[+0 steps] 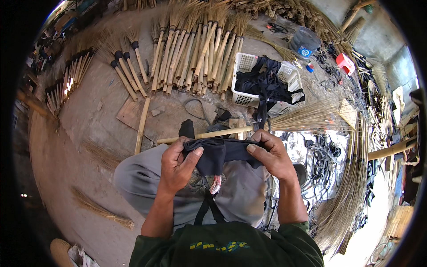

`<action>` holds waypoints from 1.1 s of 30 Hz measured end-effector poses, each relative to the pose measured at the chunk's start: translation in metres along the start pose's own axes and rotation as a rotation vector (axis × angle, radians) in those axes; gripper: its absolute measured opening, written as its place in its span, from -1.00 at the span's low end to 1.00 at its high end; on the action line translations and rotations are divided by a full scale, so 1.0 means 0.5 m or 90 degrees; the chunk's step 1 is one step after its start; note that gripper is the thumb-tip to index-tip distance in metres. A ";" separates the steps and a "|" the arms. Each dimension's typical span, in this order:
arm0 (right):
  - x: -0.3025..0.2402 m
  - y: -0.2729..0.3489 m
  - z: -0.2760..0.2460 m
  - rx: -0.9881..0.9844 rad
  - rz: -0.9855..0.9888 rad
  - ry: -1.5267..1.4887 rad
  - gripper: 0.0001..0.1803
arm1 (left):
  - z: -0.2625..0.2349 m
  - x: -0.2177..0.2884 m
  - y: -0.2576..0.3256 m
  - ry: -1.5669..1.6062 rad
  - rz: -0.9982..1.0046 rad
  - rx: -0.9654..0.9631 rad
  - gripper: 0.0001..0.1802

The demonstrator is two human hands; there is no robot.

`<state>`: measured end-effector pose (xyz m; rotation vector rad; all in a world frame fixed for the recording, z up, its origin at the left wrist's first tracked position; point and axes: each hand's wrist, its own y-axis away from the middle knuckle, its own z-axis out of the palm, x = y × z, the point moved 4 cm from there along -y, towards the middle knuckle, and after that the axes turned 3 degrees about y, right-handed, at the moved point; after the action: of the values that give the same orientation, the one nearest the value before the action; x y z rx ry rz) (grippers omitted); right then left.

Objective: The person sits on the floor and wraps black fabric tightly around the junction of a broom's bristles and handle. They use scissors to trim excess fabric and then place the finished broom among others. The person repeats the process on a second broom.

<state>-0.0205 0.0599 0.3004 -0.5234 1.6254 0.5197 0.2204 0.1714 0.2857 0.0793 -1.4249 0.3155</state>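
A strip of dark cloth (227, 151) is stretched between my two hands above my lap. My left hand (179, 164) pinches its left end, thumb on top, where the cloth is folded over and a flap hangs down. At the other end, my right hand (269, 155) grips the cloth between thumb and fingers. Just beyond my hands lies a broom (222, 133), its pale bamboo handle pointing left and its bristles (307, 118) fanning to the right. Part of that broom is hidden behind my right hand and the cloth.
A white plastic basket (244, 62) of black cloth strips stands ahead, beside rows of bamboo-handled brooms (200, 58). Tangled dark strips (322, 155) and long bristle bundles (342, 204) lie to my right. A clear bucket (305, 41) stands at the far right. Loose bristles (102, 208) lie left.
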 end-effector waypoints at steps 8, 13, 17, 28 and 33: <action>-0.002 -0.002 0.019 -0.001 0.016 0.062 -0.82 | 0.007 0.008 0.002 -0.022 0.041 0.012 -0.88; -0.007 -0.001 0.028 0.006 0.011 0.066 -0.81 | 0.031 -0.006 0.006 -0.062 0.024 0.021 -0.84; -0.008 0.001 0.028 0.013 0.021 0.051 -0.81 | 0.057 -0.019 0.013 -0.106 0.058 0.007 -0.78; -0.008 0.002 0.027 0.031 0.002 0.053 -0.83 | 0.060 -0.019 0.014 -0.050 0.012 0.051 -0.82; -0.005 -0.001 0.036 0.054 0.033 0.068 -0.84 | 0.075 -0.013 0.014 -0.043 -0.006 0.042 -0.85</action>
<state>-0.0060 0.0706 0.3009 -0.4534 1.7583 0.4653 0.1821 0.1680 0.2842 0.1512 -1.4812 0.3553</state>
